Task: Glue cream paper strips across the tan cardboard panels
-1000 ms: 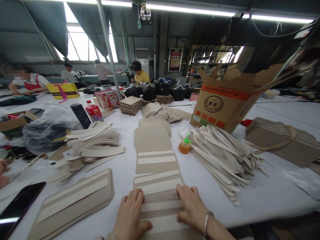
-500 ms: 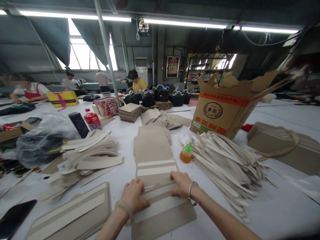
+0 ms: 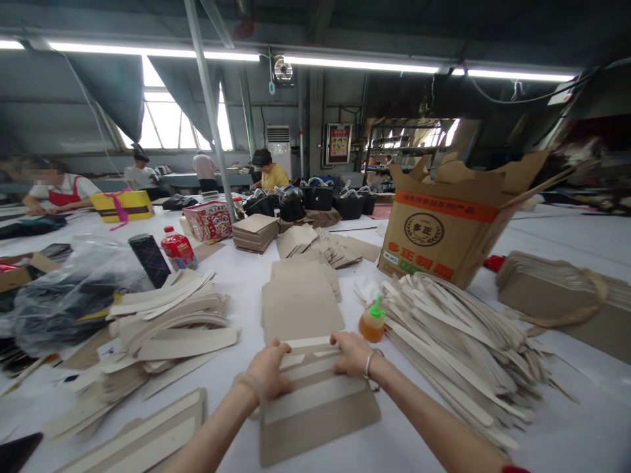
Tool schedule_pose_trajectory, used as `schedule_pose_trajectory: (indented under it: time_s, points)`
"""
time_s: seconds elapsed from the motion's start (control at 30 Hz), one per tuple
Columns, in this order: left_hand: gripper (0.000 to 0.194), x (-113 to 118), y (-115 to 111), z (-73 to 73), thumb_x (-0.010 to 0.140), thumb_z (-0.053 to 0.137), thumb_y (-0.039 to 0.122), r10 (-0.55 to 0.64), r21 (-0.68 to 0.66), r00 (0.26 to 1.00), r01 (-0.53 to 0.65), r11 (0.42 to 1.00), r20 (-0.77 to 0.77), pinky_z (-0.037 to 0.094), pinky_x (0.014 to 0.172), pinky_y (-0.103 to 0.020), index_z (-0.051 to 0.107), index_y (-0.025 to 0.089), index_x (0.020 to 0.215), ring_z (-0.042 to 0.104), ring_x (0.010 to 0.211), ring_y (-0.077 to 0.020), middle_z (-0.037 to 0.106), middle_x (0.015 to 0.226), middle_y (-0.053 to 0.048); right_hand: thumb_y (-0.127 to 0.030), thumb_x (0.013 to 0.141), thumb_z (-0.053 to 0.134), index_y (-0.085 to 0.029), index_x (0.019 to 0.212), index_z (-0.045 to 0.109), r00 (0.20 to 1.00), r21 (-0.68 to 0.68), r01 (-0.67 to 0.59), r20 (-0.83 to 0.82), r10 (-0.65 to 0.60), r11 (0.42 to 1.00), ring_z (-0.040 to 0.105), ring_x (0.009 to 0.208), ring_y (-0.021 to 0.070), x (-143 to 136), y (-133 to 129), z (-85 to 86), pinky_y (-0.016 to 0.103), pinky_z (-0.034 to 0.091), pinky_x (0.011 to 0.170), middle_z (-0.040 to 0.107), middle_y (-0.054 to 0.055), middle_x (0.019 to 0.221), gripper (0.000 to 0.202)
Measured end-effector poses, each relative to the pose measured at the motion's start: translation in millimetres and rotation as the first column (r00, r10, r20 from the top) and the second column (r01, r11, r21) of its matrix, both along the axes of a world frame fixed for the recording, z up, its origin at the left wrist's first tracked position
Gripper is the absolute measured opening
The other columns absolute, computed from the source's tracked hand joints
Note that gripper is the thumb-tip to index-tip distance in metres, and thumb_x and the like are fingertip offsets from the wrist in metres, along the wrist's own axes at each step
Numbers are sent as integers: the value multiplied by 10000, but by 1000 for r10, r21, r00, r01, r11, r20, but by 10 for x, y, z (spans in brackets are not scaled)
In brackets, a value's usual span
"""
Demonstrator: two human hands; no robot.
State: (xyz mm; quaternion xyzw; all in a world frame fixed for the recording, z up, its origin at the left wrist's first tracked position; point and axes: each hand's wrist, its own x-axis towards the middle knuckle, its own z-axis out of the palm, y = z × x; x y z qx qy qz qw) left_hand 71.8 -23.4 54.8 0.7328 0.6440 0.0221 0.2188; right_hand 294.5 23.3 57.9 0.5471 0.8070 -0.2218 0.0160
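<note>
A grey-brown board [image 3: 320,430] with pale strips across it lies in front of me. My left hand [image 3: 269,373] grips its left edge, fingers bent over the far side and thumb on the face. At the far right edge my right hand [image 3: 351,355] holds the same board between thumb and fingers. Beyond the board, plain grey boards [image 3: 300,305] lie overlapping on the white table. A bottle of amber liquid with a green tip [image 3: 372,322] stands just past my right hand. Another stack of boards with pale strips [image 3: 148,437] lies at the lower left.
Loose pale strips [image 3: 172,335] are heaped on the left, more strips [image 3: 458,341] on the right. Behind the right heap stands an open carton [image 3: 434,230]. A red bottle [image 3: 178,248] and dark cylinder [image 3: 148,259] stand at left. People sit at tables farther back.
Both hands have moved the near board forward, so it now covers most of the strip-bearing board beyond it. The view has tilted up slightly, and the lower left stack shows less.
</note>
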Motion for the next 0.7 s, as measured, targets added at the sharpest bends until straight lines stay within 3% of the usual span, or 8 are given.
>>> schedule_pose_trajectory:
  time_s: [0.1, 0.2, 0.37, 0.53, 0.7]
  points:
    - [322, -28, 277, -21, 813, 595, 358, -19, -14, 999, 18, 1000, -39, 457, 853, -418, 550, 171, 1071, 555, 986, -196, 555, 1145, -58, -354, 782, 642, -164, 1057, 570, 999, -9, -20, 50, 20, 1000, 555, 970, 220, -62, 230, -25, 407, 421, 844, 594, 63, 1055, 342]
    - [300, -43, 418, -39, 835, 572, 358, -46, -11, 997, 45, 999, -57, 470, 847, -418, 552, 176, 1072, 556, 996, -196, 555, 1150, -55, -346, 875, 540, -159, 1077, 570, 996, 3, -48, 73, 48, 999, 559, 998, 208, -71, 339, -74, 436, 447, 863, 575, 64, 1121, 277]
    - [316, -43, 557, -68, 839, 569, 354, -54, -28, 993, 52, 998, -106, 481, 835, -411, 538, 179, 1101, 564, 987, -194, 559, 1143, -56, -335, 872, 550, -159, 1114, 553, 995, 16, -48, 92, 46, 999, 562, 1005, 214, -70, 455, -154, 442, 454, 862, 571, 70, 1137, 300]
    - [282, 22, 626, -100, 840, 567, 358, -65, -62, 983, 55, 997, -173, 494, 803, -389, 559, 167, 1048, 577, 948, -181, 580, 1093, -49, -353, 837, 585, -153, 1032, 575, 996, 30, -37, 87, 34, 999, 542, 1001, 217, -92, 516, -206, 427, 435, 851, 574, 61, 1086, 280]
    - [299, 74, 600, -41, 843, 559, 374, -72, -54, 973, 61, 997, -219, 487, 811, -400, 553, 169, 1061, 582, 936, -182, 592, 1064, -45, -340, 636, 718, -180, 920, 567, 999, 64, -8, 40, 6, 998, 517, 954, 234, -84, 489, -208, 384, 376, 811, 578, 49, 991, 359]
